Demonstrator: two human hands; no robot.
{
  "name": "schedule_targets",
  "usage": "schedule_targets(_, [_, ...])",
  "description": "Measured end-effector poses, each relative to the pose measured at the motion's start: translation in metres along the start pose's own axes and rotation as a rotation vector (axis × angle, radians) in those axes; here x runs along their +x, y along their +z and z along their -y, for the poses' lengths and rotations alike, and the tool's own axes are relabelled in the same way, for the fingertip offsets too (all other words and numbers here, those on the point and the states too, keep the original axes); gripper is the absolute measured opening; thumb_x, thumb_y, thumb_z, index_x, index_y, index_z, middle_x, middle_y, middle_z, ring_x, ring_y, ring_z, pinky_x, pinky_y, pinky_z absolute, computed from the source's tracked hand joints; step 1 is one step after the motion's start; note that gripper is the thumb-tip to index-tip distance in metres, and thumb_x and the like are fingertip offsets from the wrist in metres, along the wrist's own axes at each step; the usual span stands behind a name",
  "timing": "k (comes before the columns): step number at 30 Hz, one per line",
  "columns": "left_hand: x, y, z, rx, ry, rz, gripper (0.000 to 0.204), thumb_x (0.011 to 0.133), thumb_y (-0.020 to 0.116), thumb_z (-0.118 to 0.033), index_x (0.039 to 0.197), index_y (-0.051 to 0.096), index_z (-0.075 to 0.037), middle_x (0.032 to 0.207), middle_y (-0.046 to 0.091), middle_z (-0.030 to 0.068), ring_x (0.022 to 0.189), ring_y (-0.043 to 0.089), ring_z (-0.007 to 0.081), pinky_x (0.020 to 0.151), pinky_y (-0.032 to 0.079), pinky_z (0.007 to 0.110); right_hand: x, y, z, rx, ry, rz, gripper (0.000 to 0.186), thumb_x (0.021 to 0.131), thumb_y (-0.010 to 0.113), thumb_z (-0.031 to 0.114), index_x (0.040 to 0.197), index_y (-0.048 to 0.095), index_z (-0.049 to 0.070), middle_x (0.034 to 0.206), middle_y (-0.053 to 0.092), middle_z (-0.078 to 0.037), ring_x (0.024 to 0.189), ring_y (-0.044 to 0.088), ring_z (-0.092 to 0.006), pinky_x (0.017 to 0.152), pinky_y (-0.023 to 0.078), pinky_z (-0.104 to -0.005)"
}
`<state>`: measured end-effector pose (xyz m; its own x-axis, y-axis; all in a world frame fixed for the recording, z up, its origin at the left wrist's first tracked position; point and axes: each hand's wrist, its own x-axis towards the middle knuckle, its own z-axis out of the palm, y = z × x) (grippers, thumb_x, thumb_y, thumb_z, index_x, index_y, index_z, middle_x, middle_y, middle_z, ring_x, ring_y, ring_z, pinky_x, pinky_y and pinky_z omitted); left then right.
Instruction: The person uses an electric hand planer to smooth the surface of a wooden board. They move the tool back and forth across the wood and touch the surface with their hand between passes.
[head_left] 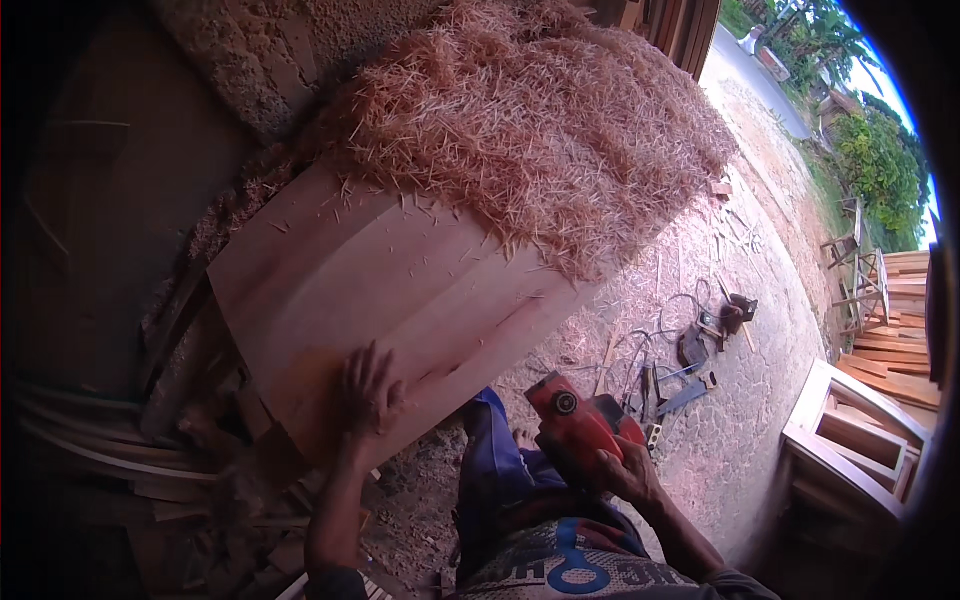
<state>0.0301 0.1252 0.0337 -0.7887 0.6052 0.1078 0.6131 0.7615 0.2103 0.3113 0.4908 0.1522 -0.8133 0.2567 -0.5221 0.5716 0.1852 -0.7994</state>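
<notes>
Wooden panel (390, 285) partly under shavings (540, 130), tools (692, 347) on floor (775, 355) nearby.

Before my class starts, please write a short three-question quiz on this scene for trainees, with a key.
1. Multiple choice: what does the right hand hold? A) a broom B) a red power tool C) a wooden frame
2. True or false: the left hand is gripping a tool.
3. Fill in the blank: a pinkish heap of wood ____ covers the far part of the wooden panel.

Key:
1. B, a red power tool
2. False; it is open, over the panel's bare part
3. shavings
</notes>
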Motion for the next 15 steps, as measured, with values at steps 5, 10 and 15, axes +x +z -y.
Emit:
schedule_targets(5, [0.135,0.088,-0.12,-0.177,0.698,0.033,0.059,0.099,0.045,-0.054,0.15,0.049,-0.024,0.16,0.037,0.007,0.148,0.03,0.0302,0.123,0.011,0.057,-0.012,-0.016,0.006,-0.004,0.173,-0.221,0.047,0.097,0.06,0.044,0.109,0.066,-0.001,0.075,0.067,-0.008,0.065,0.063,-0.0124,0.056,0.049,-0.0318])
schedule_targets(10, [0.359,0.161,-0.08,-0.889,0.428,0.197,0.053,0.101,0.042,-0.044,0.148,0.047,-0.019,0.146,0.046,0.0138,0.136,0.043,0.0347,0.111,0.036,0.054,0.014,-0.012,0.013,0.037,0.243,-0.317,0.046,0.099,0.054,0.046,0.104,0.065,0.001,0.07,0.058,0.0,0.057,0.052,-0.0095,0.05,0.041,-0.0287])
schedule_targets(15, [0.51,0.021,0.094,-0.204,-0.505,-0.138,0.047,0.101,0.041,-0.03,0.137,0.055,-0.004,0.111,0.069,0.0265,0.108,0.065,0.045,0.1,0.05,0.045,0.028,-0.011,-0.006,-0.196,0.032,-0.373,0.051,0.098,0.051,0.052,0.096,0.062,0.002,0.068,0.055,0.0,0.057,0.052,-0.0101,0.051,0.041,-0.0294])
